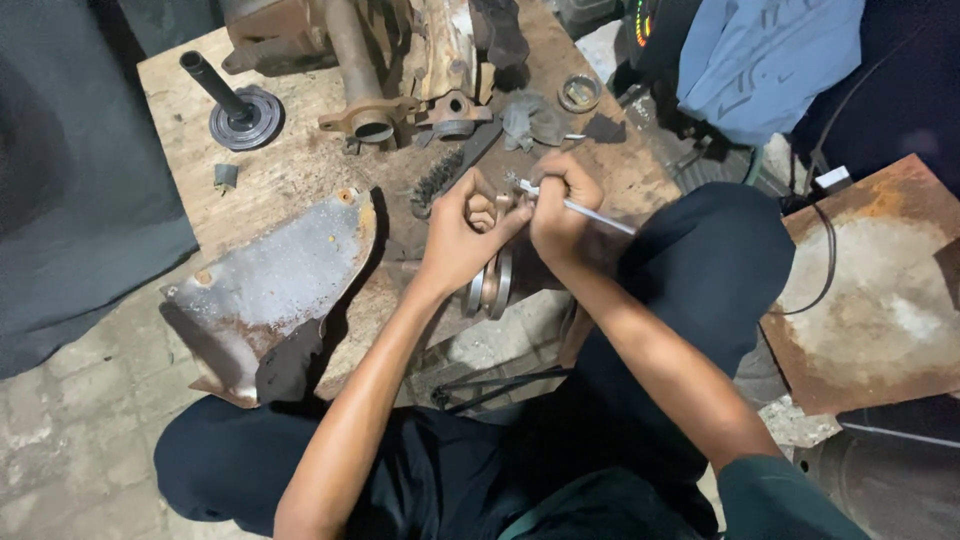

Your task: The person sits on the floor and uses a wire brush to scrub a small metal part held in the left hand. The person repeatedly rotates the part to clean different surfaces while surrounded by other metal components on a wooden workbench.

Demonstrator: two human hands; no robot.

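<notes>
The left hand (462, 232) is gripping a round metal part (492, 283), holding it upright just off the near edge of the wooden board (290, 160). The right hand (558, 210) is closing around a thin metal tool (590, 211), its tip touching the top of the part. A wire brush (432, 184) is lying on the board just beyond the hands, and a rusty metal sheet (265, 285) is resting on the board's left side.

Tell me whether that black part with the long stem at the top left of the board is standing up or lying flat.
Standing on its disc. The black stemmed part rests its round base on the wooden board, its stem rising tilted toward the upper left.
</notes>
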